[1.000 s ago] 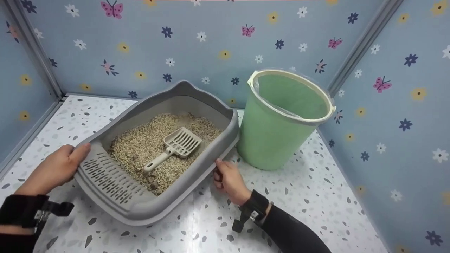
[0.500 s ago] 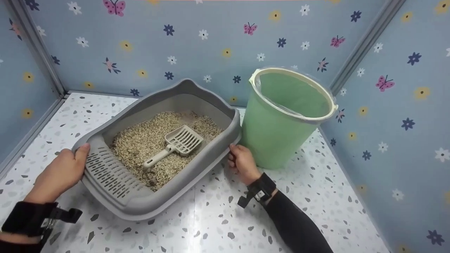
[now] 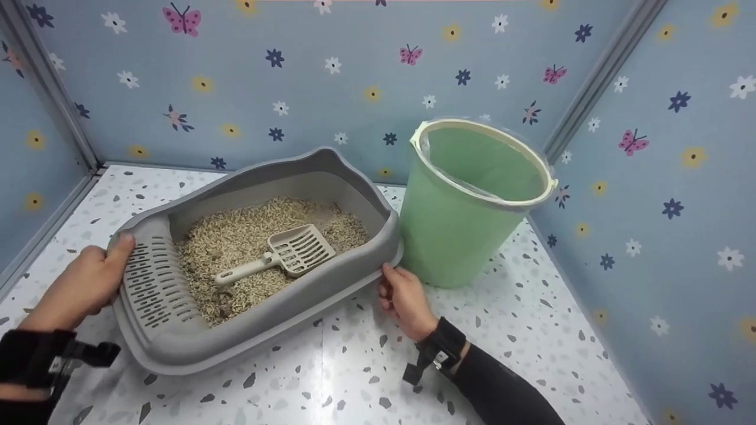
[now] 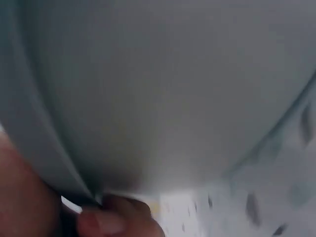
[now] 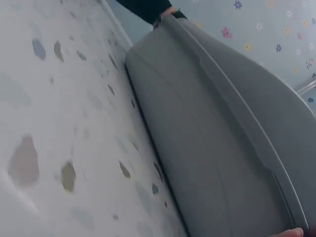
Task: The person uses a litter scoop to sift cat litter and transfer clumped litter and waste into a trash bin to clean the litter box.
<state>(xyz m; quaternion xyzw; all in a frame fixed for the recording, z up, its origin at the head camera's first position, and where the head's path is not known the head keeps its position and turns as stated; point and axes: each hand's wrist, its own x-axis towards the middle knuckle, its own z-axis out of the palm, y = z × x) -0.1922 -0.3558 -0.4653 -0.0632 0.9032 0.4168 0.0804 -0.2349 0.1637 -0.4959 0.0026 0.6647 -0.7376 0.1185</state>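
Observation:
A grey litter box stands on the speckled surface, angled, its slotted step toward the left. Pellet litter covers its floor, and a beige slotted litter scoop lies on top with its handle pointing left. My left hand grips the left end of the rim, thumb on top; in the left wrist view its fingertips curl beneath the edge. With curled fingers, my right hand holds the jutting lip near the right front corner. The right wrist view shows the box's outer wall and a fingertip at the lip.
A green bin with a cream rim and clear liner stands right behind the box's right end. Flower-patterned panels enclose the back and both sides. The white speckled surface extends to the right and front.
The litter box has turned, its slotted end swinging left so it lies more sideways, the scoop turning with it. My right hand has slid right along the lip toward the bin.

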